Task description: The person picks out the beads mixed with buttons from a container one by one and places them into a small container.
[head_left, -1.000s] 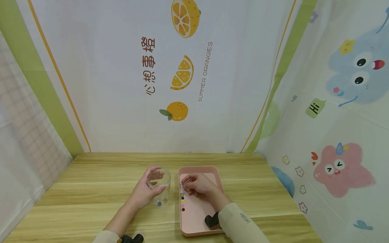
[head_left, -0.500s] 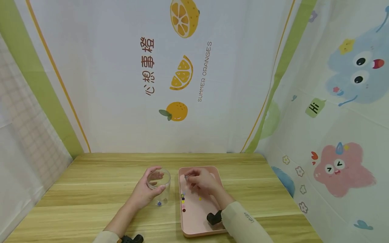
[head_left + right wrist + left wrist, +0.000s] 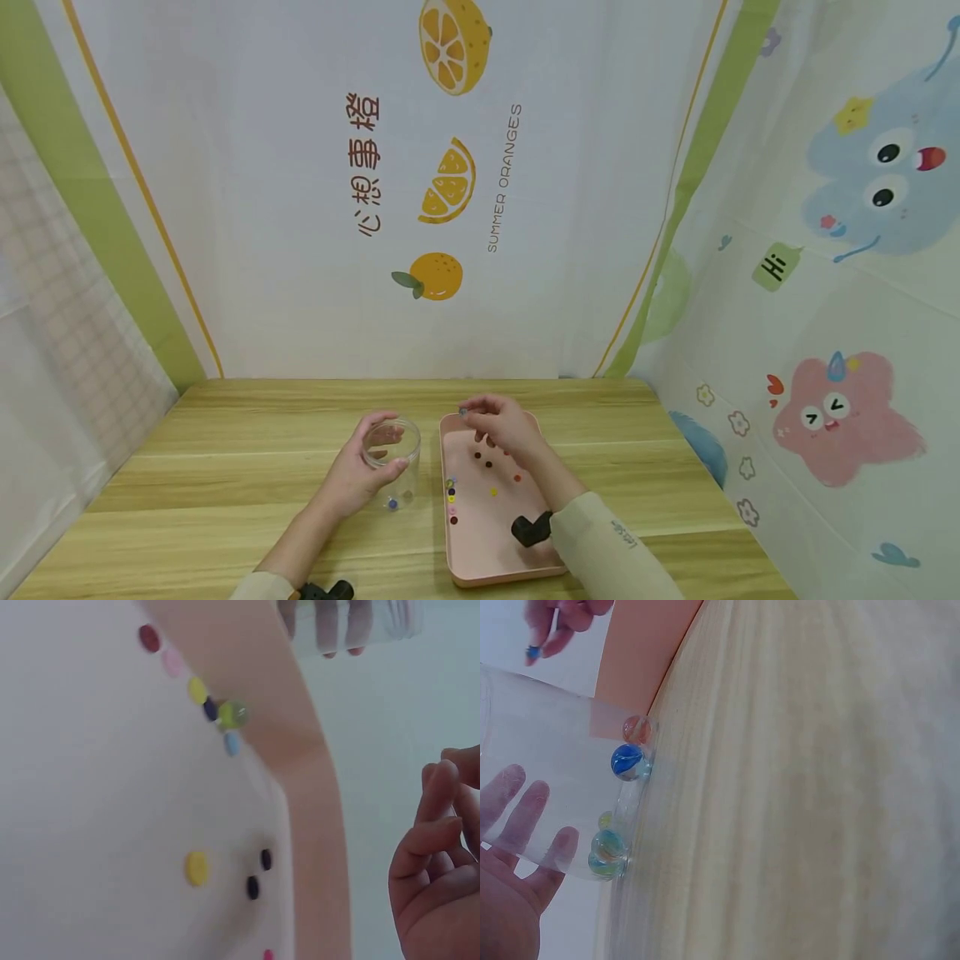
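My left hand [image 3: 360, 479] grips a clear plastic jar [image 3: 555, 727] that stands open-topped on the table, fingers wrapped round its side. Several glass marbles lie at its bottom, among them a blue swirled marble [image 3: 628, 762] and a reddish marble [image 3: 637, 729]. Above the far left corner of the pink tray [image 3: 480, 571], my right hand [image 3: 506, 425] pinches a small blue marble [image 3: 532, 652] between thumb and fingertips. In the right wrist view a yellow-green marble [image 3: 232, 714] rests against the tray's wall, beside a row of small buttons.
Inside the tray lie loose buttons: a yellow button [image 3: 196, 868], a dark button [image 3: 253, 887], a red button [image 3: 517, 478] and several more. The tray stands right of the jar on the wooden table [image 3: 225, 467]. Printed curtains hang behind and at the sides.
My right hand has lifted from inside the tray toward its far left rim with the blue marble, uncovering buttons on the tray floor. The left hand and jar have stayed put.
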Demonstrator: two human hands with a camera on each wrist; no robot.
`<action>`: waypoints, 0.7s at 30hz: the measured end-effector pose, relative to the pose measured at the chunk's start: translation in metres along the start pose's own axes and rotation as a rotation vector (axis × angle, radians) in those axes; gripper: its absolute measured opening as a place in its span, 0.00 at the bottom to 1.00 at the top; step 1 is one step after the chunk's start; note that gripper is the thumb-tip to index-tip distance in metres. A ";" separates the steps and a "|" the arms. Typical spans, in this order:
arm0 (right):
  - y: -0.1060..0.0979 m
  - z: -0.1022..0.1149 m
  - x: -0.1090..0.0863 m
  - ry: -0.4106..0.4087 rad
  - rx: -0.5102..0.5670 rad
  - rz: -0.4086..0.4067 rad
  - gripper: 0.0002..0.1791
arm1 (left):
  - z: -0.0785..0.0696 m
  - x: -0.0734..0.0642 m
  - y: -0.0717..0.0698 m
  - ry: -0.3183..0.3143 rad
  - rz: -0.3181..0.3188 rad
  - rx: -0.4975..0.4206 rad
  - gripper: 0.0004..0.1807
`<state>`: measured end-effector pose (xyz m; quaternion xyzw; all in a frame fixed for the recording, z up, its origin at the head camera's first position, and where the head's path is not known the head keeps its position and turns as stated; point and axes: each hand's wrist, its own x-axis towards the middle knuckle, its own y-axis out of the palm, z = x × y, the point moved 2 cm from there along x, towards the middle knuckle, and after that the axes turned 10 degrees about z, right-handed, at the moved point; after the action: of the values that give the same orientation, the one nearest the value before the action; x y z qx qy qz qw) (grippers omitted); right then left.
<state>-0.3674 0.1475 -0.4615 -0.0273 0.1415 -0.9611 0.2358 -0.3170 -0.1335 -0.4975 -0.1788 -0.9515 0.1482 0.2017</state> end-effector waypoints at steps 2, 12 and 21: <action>0.000 0.004 0.000 -0.019 0.007 -0.001 0.18 | 0.001 0.000 0.000 -0.003 0.002 -0.003 0.39; 0.004 0.026 -0.001 -0.083 0.064 -0.022 0.17 | 0.004 0.000 0.000 -0.023 0.007 -0.001 0.40; 0.012 0.047 -0.005 -0.111 0.086 -0.014 0.17 | 0.003 0.000 0.000 -0.005 0.009 -0.010 0.40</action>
<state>-0.3517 0.1272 -0.4199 -0.0715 0.0863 -0.9648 0.2377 -0.3188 -0.1343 -0.5001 -0.1839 -0.9519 0.1446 0.1979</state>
